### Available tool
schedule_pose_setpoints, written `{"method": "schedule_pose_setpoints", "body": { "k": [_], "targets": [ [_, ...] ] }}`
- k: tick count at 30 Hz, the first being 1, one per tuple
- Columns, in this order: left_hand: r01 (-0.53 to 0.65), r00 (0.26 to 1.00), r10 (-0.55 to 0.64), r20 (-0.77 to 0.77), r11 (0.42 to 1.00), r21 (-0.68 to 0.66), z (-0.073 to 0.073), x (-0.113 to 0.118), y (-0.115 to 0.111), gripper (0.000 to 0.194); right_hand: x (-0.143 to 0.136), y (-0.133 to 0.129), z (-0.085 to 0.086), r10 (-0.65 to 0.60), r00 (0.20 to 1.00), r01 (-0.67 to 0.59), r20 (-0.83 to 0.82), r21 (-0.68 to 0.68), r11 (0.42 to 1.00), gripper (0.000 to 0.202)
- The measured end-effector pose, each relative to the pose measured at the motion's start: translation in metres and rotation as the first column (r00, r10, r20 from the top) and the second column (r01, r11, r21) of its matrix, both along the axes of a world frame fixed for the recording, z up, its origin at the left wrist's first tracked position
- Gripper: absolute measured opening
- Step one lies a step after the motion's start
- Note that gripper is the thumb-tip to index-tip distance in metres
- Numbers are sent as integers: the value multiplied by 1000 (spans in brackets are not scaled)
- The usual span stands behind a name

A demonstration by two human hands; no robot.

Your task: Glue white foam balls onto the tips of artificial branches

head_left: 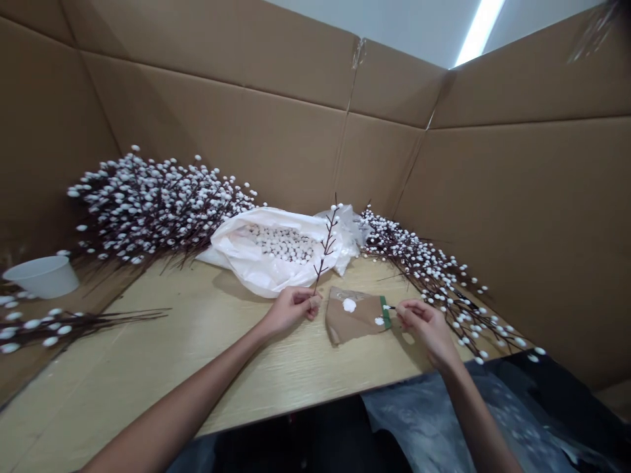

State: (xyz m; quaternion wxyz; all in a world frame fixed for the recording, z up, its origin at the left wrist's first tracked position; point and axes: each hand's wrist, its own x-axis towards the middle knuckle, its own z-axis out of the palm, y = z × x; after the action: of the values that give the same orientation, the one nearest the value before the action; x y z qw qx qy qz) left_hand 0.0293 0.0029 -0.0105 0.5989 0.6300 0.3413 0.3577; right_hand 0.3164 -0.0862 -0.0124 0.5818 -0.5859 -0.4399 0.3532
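My left hand [294, 311] pinches the lower end of an artificial berry twig [326, 244]. The twig stands nearly upright, brown, with a few white berries near its top. My right hand [424, 325] is closed on a small dark stem with a white tip [389, 307]; whether it is a loose berry I cannot tell. That tip is at the green-taped edge of a brown cardboard piece [362, 322], which bears white blobs [350, 305]. Behind my left hand, an open white bag [246, 269] holds many loose white berries [288, 244].
Bundles of white-berried branches lie at the back left [158, 203] and along the right side [424, 259]. More berry twigs [54, 326] and a white plastic tub [43, 276] are at the left. Tall cardboard walls [221, 125] enclose the wooden table [266, 387].
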Motion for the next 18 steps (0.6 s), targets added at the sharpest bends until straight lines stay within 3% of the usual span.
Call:
{"method": "schedule_pose_setpoints", "body": {
  "k": [6,9,13,18],
  "targets": [
    [1,1000,-1,11,1000,-8,-4,0,2,41,-8,9,20,40,965,-46,-258,-16,999,37],
    [2,1000,-2,11,1000,2,-3,0,1,40,-12,17,28,107,948,-115,-300,-10,993,34],
    [-4,1000,4,15,1000,4,-1,-1,-1,40,-16,34,35,192,963,-199,-191,-18,980,33],
    [0,1000,0,15,1000,-6,0,0,-3,39,-19,58,42,346,931,-349,117,6,937,29]
  ]
}}
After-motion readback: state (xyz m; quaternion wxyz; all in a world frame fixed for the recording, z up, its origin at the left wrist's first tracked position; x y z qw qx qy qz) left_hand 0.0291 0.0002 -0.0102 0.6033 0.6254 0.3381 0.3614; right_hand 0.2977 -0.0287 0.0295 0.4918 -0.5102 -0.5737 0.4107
